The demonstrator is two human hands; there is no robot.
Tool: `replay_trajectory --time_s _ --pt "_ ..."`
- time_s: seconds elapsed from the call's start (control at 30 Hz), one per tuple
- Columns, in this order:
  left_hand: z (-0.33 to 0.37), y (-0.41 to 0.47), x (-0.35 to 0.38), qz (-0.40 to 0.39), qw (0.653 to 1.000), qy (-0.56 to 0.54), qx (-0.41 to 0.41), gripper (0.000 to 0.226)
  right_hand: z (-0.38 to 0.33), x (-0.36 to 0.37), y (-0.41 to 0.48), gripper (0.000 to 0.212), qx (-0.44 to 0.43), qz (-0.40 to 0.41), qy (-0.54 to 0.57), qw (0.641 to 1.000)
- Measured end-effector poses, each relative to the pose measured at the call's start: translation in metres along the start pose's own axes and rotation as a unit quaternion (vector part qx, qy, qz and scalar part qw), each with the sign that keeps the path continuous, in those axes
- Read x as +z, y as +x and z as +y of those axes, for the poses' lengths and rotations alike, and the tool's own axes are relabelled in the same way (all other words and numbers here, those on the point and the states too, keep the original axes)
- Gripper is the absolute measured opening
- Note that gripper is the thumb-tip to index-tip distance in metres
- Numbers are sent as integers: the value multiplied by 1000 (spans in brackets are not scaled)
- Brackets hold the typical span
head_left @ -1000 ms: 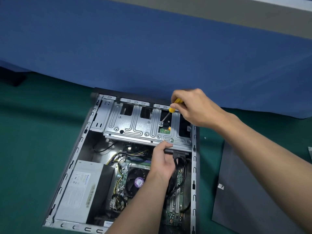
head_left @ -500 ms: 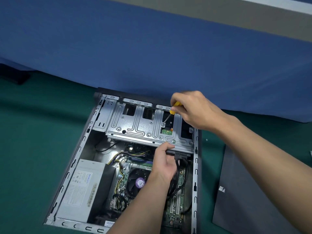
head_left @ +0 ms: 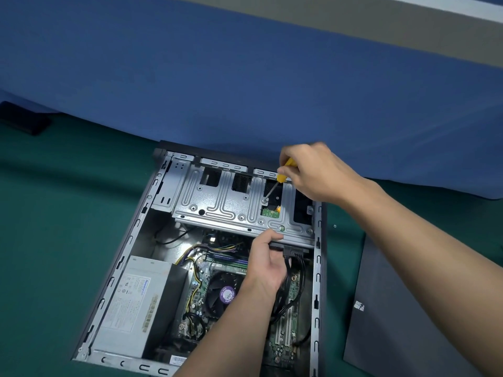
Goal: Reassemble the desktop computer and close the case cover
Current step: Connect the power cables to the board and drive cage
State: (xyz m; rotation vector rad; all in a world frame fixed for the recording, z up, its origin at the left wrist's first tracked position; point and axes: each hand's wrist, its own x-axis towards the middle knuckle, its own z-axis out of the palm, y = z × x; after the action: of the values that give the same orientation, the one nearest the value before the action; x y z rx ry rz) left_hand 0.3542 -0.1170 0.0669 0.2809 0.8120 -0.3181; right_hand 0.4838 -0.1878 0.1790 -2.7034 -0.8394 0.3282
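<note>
Green tabletop point(head_left: 54, 240), blue cloth point(head_left: 245, 91) behind. Case point(head_left: 318, 268) lies open on side, centre; cover point(head_left: 408, 308) flat at right, not yet fitted, partly cut off by frame. Cage point(head_left: 217, 208) at case's far end. Right hand point(head_left: 313, 172): grip closed round yellow screwdriver point(head_left: 283, 172), tip on screw point(head_left: 264, 199), likely fixing drive point(head_left: 269, 213). Left hand point(head_left: 268, 262): grip clamps cage's near edge, thumb on top, probably steadying; fingers hidden beneath. Drive mostly hidden.
</note>
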Motion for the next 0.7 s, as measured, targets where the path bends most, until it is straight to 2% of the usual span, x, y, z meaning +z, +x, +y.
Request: replay_trajectory --time_s 0.2,0.5,0.53,0.63,0.7 --pt "0 0 0 3 1000 6 -6 12 -5 -2 4 16 51 -3 -15 999" --pt "-2 3 0 5 1000 -10 23 22 -33 -8 4 10 -54 -57 -76 994" --pt "-2 3 0 5 1000 -7 25 23 -35 -7 6 14 -43 -43 -80 995" --pt "-2 4 -1 5 1000 0 25 25 -39 -4 7 44 24 9 -87 996" --pt "-2 5 -2 3 1000 1 28 23 -44 0 4 50 60 26 -119 991"
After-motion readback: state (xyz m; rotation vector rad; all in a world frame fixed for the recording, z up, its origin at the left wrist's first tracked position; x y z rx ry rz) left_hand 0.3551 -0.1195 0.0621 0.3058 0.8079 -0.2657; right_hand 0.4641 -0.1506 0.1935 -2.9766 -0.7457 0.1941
